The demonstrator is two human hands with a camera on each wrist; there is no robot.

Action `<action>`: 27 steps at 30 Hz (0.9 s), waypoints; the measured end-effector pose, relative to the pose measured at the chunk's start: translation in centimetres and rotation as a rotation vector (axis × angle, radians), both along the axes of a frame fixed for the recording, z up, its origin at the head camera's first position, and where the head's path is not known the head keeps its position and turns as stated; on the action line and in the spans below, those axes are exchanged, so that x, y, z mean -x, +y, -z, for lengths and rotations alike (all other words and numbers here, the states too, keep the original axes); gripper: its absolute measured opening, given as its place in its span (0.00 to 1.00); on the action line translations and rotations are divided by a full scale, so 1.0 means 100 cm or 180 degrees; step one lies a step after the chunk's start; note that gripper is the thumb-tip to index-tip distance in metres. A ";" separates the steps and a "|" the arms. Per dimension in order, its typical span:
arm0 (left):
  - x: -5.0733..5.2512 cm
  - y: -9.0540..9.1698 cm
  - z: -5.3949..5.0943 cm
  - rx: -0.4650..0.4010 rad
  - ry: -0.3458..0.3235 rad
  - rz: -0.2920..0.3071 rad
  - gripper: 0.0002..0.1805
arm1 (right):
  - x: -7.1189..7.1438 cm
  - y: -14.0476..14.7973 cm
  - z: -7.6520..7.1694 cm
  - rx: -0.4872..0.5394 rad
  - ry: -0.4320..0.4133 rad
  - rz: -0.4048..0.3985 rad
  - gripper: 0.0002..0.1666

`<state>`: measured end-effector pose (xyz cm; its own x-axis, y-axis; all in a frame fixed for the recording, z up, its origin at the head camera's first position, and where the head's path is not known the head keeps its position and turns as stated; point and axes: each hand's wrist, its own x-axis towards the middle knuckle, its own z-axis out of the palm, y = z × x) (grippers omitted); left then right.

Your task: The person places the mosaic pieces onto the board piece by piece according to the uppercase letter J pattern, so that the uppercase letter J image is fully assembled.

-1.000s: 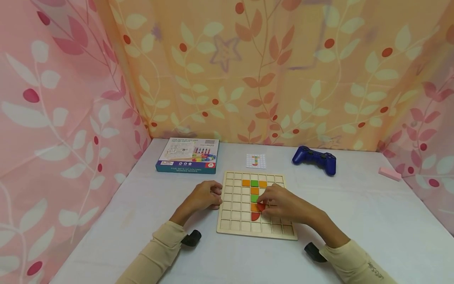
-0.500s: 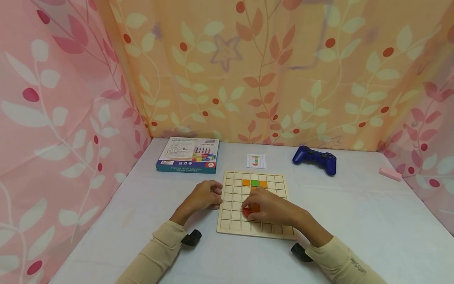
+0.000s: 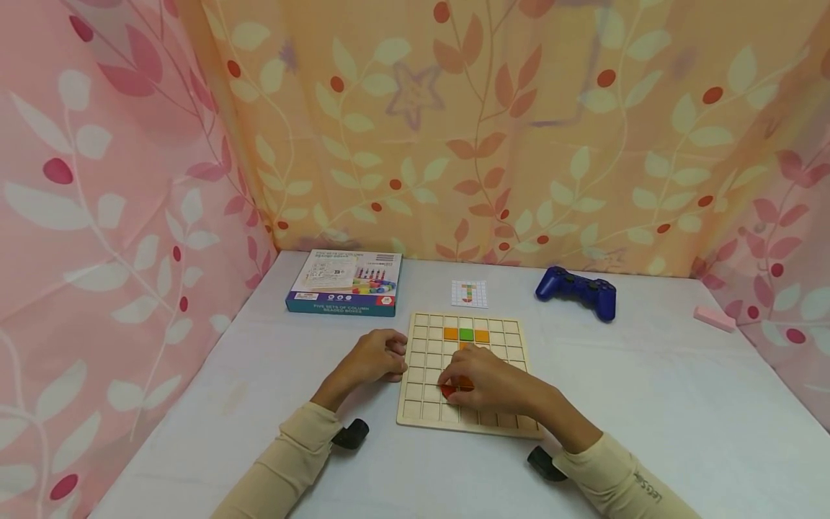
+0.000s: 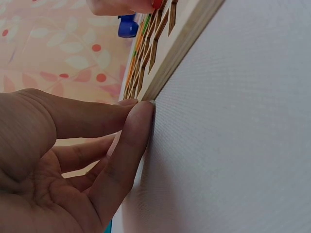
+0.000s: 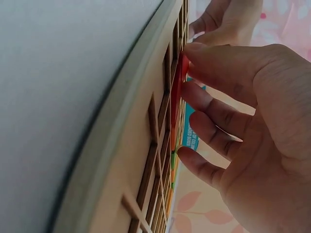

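A square wooden grid board (image 3: 418, 411) lies on the white table. My left hand (image 3: 374, 357) holds its left edge; in the left wrist view, thumb and finger meet at that edge (image 4: 163, 73). Above the lower middle cells, my right hand (image 3: 489, 378) pinches a red rounded tile (image 3: 447, 391), tilted against the board in the right wrist view. Set near the top are an orange tile (image 3: 450, 334), a green tile (image 3: 466, 334) and another orange tile (image 3: 482, 336). Below them, my right hand hides most of the column.
A small pattern card (image 3: 469, 294) lies behind the board. A boxed bead set (image 3: 344, 283) stands at back left. To the right are a blue game controller (image 3: 576, 292) and a pink block (image 3: 715, 318). Patterned cloth (image 3: 415, 144) hangs behind the table.
My right hand has moved left across the board with the red tile, from beside the column to its left side, then slightly lower. My left hand has stayed at the board's edge.
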<state>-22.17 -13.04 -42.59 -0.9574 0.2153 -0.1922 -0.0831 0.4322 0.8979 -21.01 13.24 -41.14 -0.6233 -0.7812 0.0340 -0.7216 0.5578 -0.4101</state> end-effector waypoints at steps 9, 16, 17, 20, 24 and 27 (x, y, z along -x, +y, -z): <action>0.000 0.002 0.000 0.0006 -0.0038 -0.0006 0.26 | -0.003 0.003 0.000 -0.0016 0.0091 -0.0001 0.10; -0.002 0.002 -0.002 -0.0007 -0.0025 0.0024 0.26 | -0.005 0.007 -0.001 -0.0048 0.0253 -0.0023 0.11; -0.002 0.003 -0.002 -0.0013 -0.0029 0.0028 0.26 | -0.006 0.009 -0.002 -0.0044 0.0295 -0.0028 0.12; -0.002 0.002 -0.001 0.0001 -0.0029 0.0030 0.26 | -0.007 0.016 -0.002 -0.0011 0.0393 0.0015 0.13; -0.002 0.000 0.000 0.0043 -0.0005 0.0034 0.26 | -0.008 0.036 -0.006 0.0076 0.0306 0.0248 0.14; -0.002 -0.001 0.000 0.0053 -0.0004 0.0052 0.26 | -0.010 0.058 -0.009 0.0115 0.0194 0.0477 0.14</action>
